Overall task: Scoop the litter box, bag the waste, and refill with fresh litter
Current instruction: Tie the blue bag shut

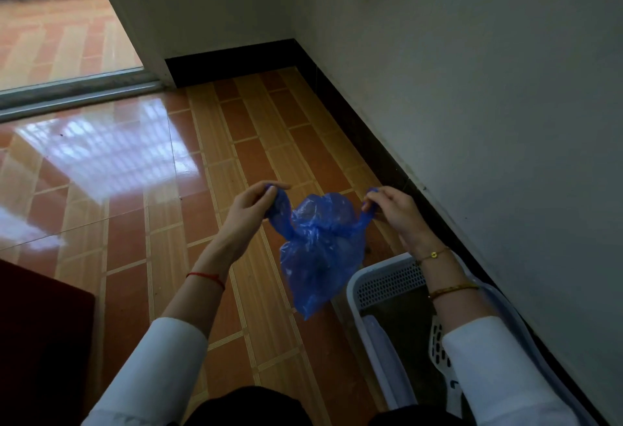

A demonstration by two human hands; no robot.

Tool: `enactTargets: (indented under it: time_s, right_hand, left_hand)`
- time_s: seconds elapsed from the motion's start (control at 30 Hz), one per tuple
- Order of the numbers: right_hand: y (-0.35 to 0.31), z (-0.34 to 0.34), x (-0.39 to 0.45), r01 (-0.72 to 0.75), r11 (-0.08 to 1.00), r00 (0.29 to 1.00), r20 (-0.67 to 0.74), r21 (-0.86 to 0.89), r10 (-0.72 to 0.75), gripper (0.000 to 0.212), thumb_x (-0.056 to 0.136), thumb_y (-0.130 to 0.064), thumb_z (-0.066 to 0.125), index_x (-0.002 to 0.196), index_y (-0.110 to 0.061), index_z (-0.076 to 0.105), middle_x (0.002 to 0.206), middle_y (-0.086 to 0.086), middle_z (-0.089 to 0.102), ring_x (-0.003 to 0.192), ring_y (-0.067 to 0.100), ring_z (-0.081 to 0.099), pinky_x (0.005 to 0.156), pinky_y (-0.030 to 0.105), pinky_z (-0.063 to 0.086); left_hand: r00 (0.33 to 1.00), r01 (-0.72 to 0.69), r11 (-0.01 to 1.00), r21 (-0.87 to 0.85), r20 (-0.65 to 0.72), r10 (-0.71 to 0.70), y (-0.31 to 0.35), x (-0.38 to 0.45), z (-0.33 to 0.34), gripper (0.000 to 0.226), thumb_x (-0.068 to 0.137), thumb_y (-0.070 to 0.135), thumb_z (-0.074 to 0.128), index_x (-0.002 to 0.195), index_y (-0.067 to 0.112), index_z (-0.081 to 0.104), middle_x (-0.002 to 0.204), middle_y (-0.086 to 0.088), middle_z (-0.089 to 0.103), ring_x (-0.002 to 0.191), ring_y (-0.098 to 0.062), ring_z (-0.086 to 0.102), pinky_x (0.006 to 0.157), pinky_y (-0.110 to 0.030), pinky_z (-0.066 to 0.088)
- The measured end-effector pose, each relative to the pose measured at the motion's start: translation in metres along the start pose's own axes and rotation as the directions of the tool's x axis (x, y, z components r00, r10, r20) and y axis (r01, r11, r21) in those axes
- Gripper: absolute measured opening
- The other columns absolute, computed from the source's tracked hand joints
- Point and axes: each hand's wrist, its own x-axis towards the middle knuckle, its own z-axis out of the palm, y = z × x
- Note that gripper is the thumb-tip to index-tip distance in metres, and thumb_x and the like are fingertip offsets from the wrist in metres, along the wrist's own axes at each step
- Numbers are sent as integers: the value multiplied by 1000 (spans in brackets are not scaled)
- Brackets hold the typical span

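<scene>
Both hands are up in front of the camera, each pinching one handle of a single blue plastic bag [320, 243]: left hand [251, 211] has its fingers closed tight on the left handle, right hand [394, 211] is pinched shut on the right one, and the two are pulled apart so the bag's top stretches sideways between them. Going big to small: shiny tiled floor [135, 189] fills most of the view, with a white wall [472, 88] along the right side and a dark baseboard at its foot. One white litter box [371, 277] sits on the floor tight against that wall, bottom right, with a perforated rim at its far end and dark greyish litter inside. One white slotted scoop [440, 355] is in the box, mostly hidden behind the right sleeve. The bag hangs in the air just left of the box's far corner, long axis roughly vertical, bottom tip pointing down and a bit toward the camera. It looks crumpled and bunched, and I can't tell if anything's in it. One red string on the left wrist, two thin gold-ish bracelets on the right.
</scene>
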Motion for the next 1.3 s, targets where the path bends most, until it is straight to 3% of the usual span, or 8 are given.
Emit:
enactTargets:
  time_s: [0.13, 0.27, 0.37, 0.57, 0.73, 0.93, 1.1, 1.3]
  right_hand:
    - [-21, 20, -4, 114, 989, 972, 217, -96, -90, 27, 90, -5, 60, 117, -10, 59, 104, 0, 65, 95, 5, 62, 73, 13, 50]
    - [-25, 34, -13, 259, 948, 903, 394, -185, -170, 42, 86, -2, 64, 126, -13, 53, 114, 5, 63, 106, 11, 61, 87, 19, 51]
    - [-21, 40, -16, 328, 933, 875, 420, -150, -240, 38, 87, -3, 65, 120, -16, 54, 111, 6, 65, 104, 13, 63, 87, 21, 53]
    - [-15, 40, -17, 348, 909, 858, 468, -229, -211, 33, 89, -11, 63, 114, -28, 50, 109, -3, 62, 103, 13, 61, 91, 38, 54]
    - [-27, 42, -24, 461, 848, 779, 577, -262, -246, 33, 90, -6, 61, 116, -24, 51, 104, -8, 58, 86, -1, 58, 79, 21, 51]
    - [-24, 28, -19, 447, 837, 874, 354, -316, -333, 24, 85, 1, 59, 99, -19, 58, 90, -5, 59, 79, 3, 58, 70, 18, 51]
    - [-10, 24, -13, 402, 858, 915, 166, -320, -367, 17, 81, -8, 69, 91, -20, 64, 92, -6, 66, 86, 7, 64, 79, 27, 58]
    - [-5, 36, -5, 442, 794, 895, 152, -416, -419, 14, 85, -9, 68, 97, -16, 68, 97, -7, 66, 90, 3, 63, 78, 16, 55]
  left_hand:
    - [980, -62, 997, 44, 190, 53, 21, -6, 22, 29, 98, 10, 46, 114, 23, 67, 107, -2, 66, 96, -14, 64, 84, -28, 55]
    - [955, -89, 995, 35, 286, 75, 27, -12, 35, 34, 94, 2, 52, 120, 19, 65, 106, 0, 68, 93, -9, 65, 82, -25, 54]
    - [950, -115, 992, 46, 297, 96, 26, -14, 38, 37, 92, 0, 56, 123, 19, 63, 104, 3, 71, 90, -4, 66, 81, -24, 53]
    - [966, -197, 959, 202, 207, 155, 15, -4, 26, 57, 76, -1, 72, 124, 23, 53, 113, -5, 58, 88, -30, 64, 80, -47, 57]
    - [934, -272, 879, 391, 328, 143, 6, 2, 31, 46, 82, 15, 71, 124, 28, 58, 131, 7, 46, 105, -11, 56, 86, -29, 53]
    - [959, -281, 824, 492, 175, 222, 0, 4, 14, 10, 84, 29, 70, 92, 24, 73, 92, 11, 72, 82, -1, 66, 72, -18, 51]
    - [967, -254, 836, 486, 128, 219, 3, 3, -3, 17, 81, 30, 72, 94, 19, 76, 91, 9, 73, 81, -1, 69, 77, -25, 58]
    - [951, -310, 788, 533, 171, 258, -7, 10, -19, 23, 81, 47, 67, 93, 29, 75, 112, 20, 63, 106, -1, 57, 89, -32, 49]
